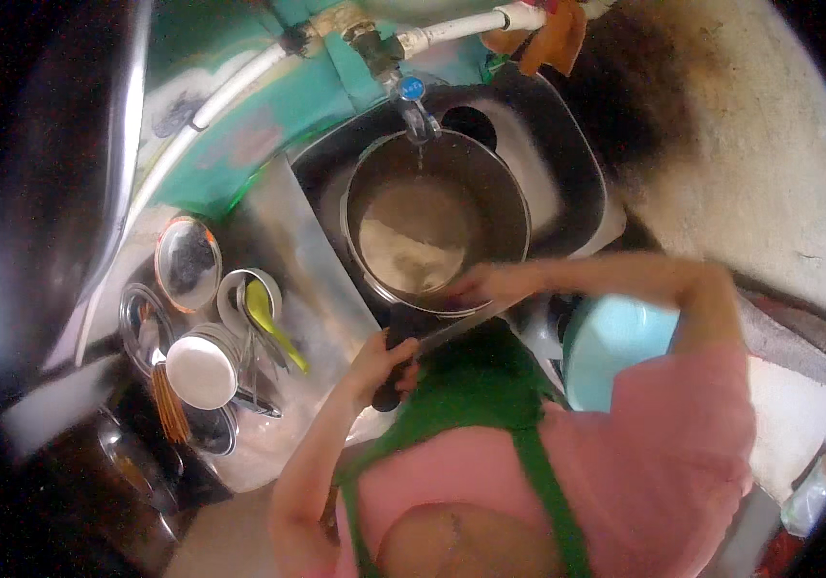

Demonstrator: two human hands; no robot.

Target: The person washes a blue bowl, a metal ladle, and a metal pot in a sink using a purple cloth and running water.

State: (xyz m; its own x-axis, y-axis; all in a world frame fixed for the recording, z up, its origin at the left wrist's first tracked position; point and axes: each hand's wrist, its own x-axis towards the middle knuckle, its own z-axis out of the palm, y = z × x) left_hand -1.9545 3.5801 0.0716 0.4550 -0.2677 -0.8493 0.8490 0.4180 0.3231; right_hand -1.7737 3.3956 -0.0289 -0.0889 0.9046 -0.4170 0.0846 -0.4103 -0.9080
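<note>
A large, deep metal pot stands in the sink under the tap. A thin stream of water runs from the tap into it, and cloudy, pale water covers its bottom. My left hand is closed around the pot's long black handle, which points toward me. At the near rim is my right hand, its fingers reaching over the edge into the pot. Motion smears those fingers, so their grip is unclear.
Left on the counter stand stacked white bowls, a cup with a yellow-green spoon, chopsticks and an orange-rimmed plate. A light blue basin sits by my right arm. A white pipe runs along the wall.
</note>
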